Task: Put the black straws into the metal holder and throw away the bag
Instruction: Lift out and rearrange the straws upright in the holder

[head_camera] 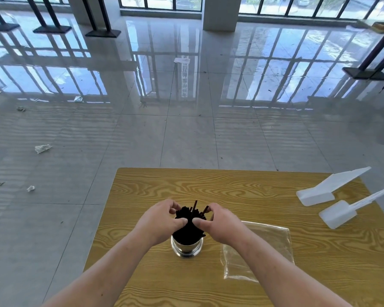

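The holder (186,248) stands upright on the table (186,187), packed with a bundle of straws (190,214) whose tops stick out unevenly. The left hand (162,220) and right hand (220,224) both curl round the bundle, thumbs nearly meeting on the near side. The bag (271,240) lies flat and empty just right of the holder, partly under the right forearm.

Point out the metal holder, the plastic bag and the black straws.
metal holder (186,249), head view, shiny lower wall.
plastic bag (275,240), head view, flat clear middle.
black straws (187,232), head view, dark bundle's middle.
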Motion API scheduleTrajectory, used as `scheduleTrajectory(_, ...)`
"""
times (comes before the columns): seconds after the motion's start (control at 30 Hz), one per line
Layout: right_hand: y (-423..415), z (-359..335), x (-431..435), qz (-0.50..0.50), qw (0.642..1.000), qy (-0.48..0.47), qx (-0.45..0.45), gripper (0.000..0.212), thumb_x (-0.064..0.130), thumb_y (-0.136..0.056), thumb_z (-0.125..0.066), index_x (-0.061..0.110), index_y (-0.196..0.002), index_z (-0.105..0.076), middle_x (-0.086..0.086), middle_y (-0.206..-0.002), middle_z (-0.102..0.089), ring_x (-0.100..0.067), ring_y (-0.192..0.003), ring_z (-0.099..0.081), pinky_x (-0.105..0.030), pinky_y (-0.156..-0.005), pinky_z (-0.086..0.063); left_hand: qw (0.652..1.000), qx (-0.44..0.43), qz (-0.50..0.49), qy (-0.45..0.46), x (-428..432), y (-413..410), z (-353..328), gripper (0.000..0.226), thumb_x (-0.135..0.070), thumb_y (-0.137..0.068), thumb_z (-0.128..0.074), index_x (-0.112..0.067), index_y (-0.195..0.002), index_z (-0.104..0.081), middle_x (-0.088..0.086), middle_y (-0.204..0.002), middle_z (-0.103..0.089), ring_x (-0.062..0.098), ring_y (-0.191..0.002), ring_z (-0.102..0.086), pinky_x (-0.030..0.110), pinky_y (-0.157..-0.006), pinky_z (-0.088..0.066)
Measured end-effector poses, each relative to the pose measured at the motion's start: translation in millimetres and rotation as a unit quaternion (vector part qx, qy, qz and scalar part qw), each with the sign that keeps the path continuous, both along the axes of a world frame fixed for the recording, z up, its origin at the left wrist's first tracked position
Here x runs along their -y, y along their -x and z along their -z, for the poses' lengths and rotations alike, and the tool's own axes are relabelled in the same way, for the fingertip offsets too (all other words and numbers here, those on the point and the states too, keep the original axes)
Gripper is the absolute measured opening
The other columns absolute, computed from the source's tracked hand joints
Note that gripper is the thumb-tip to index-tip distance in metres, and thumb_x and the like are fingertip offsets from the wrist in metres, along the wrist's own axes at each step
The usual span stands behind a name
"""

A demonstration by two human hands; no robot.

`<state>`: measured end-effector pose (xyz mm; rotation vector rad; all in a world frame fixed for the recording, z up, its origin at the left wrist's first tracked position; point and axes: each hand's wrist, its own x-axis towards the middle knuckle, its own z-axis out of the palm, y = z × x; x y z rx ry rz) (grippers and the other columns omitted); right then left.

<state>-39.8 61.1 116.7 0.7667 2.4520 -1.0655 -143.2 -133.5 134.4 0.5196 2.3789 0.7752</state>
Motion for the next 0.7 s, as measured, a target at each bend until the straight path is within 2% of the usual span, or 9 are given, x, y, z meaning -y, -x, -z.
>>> scheduleTrajectory(0.03, -1.3, 1.4, 2.7, 0.001, 1.000, 0.006, 0.003, 0.076, 0.072, -0.087, -0.072, 0.030, -0.146, -0.051, 0.007, -0.118, -0.069, -0.014, -0.102, -0.067, -0.029, -0.069, -0.050, 1.000, -0.001, 0.001, 0.000, -0.3, -0.2, 0.5, 0.031, -0.053, -0.086, -0.075, -0.047, -0.110, -0.056, -0.020, -0.118, -0.060, -0.001, -0.100, -0.058, 0.018, -0.070, -0.043)
scheduleTrajectory(0.1, -2.3, 3.0, 7.2, -0.001, 1.000, 0.006, 0.003, 0.064, 0.063, -0.087, -0.076, 0.032, -0.139, -0.057, 0.008, -0.118, -0.071, -0.013, -0.101, -0.068, -0.030, -0.072, -0.054, 1.000, 0.000, 0.005, 0.000, -0.6, -0.5, 1.3, 0.032, -0.052, -0.086, -0.075, -0.045, -0.112, -0.057, -0.020, -0.118, -0.060, 0.001, -0.101, -0.061, 0.022, -0.074, -0.049)
scheduleTrajectory(0.2, -1.0, 5.3, 11.4, -0.013, 1.000, -0.013, 0.000, 0.040, 0.042, -0.093, -0.073, 0.026, -0.129, -0.065, 0.007, -0.113, -0.071, -0.015, -0.098, -0.068, -0.033, -0.076, -0.058, 1.000, 0.009, 0.012, -0.002, -0.5, -0.7, 2.8, 0.033, -0.051, -0.086, -0.075, -0.043, -0.114, -0.060, -0.019, -0.119, -0.061, 0.002, -0.101, -0.062, 0.027, -0.083, -0.055)
scheduleTrajectory(0.3, -0.1, 3.9, 13.9, -0.013, 1.000, -0.018, -0.014, 0.028, 0.035, -0.097, -0.069, 0.025, -0.123, -0.070, 0.006, -0.110, -0.073, -0.015, -0.095, -0.069, -0.032, -0.073, -0.058, 1.000, 0.017, 0.014, -0.008, -0.5, -1.1, 2.8, 0.036, -0.048, -0.087, -0.076, -0.038, -0.119, -0.063, -0.017, -0.120, -0.063, 0.004, -0.103, -0.064, 0.032, -0.088, -0.059)
scheduleTrajectory(0.43, 0.0, -0.8, 13.3, -0.017, 0.998, -0.038, -0.040, 0.011, 0.031, -0.095, -0.069, 0.026, -0.104, -0.073, 0.008, -0.095, -0.074, -0.014, -0.087, -0.070, -0.038, -0.076, -0.062, 0.999, 0.024, 0.016, -0.013, 0.4, -1.7, 1.8, 0.030, -0.045, -0.087, -0.078, -0.038, -0.113, -0.065, -0.018, -0.112, -0.067, 0.001, -0.097, -0.067, 0.030, -0.086, -0.060)
scheduleTrajectory(0.5, 0.5, -5.3, 11.2, -0.020, 0.997, -0.049, -0.055, 0.005, 0.030, -0.094, -0.069, 0.027, -0.094, -0.072, 0.008, -0.088, -0.074, -0.012, -0.080, -0.069, -0.036, -0.070, -0.060, 0.999, 0.030, 0.015, -0.019, 0.1, -1.5, 1.6, 0.028, -0.044, -0.087, -0.079, -0.037, -0.110, -0.066, -0.018, -0.107, -0.069, 0.001, -0.094, -0.068, 0.029, -0.084, -0.061)
scheduleTrajectory(0.6, 2.1, -14.5, 6.7, -0.021, 0.996, -0.056, -0.071, 0.008, 0.032, -0.092, -0.069, 0.027, -0.086, -0.070, 0.006, -0.080, -0.074, -0.012, -0.072, -0.068, -0.035, -0.063, -0.056, 0.999, 0.032, 0.016, -0.016, -1.5, -1.3, 1.0, 0.026, -0.045, -0.086, -0.079, -0.037, -0.108, -0.067, -0.018, -0.103, -0.070, -0.001, -0.092, -0.068, 0.020, -0.075, -0.055)
scheduleTrajectory(0.7, 5.2, -26.3, 1.3, -0.033, 0.994, -0.066, -0.086, 0.009, 0.030, -0.090, -0.068, 0.026, -0.082, -0.070, 0.006, -0.076, -0.073, -0.011, -0.070, -0.067, -0.036, -0.062, -0.056, 0.999, 0.034, 0.014, -0.016, -4.7, -0.6, 0.9, 0.024, -0.046, -0.085, -0.080, -0.039, -0.105, -0.068, -0.018, -0.101, -0.071, -0.002, -0.090, -0.068, 0.019, -0.071, -0.051)
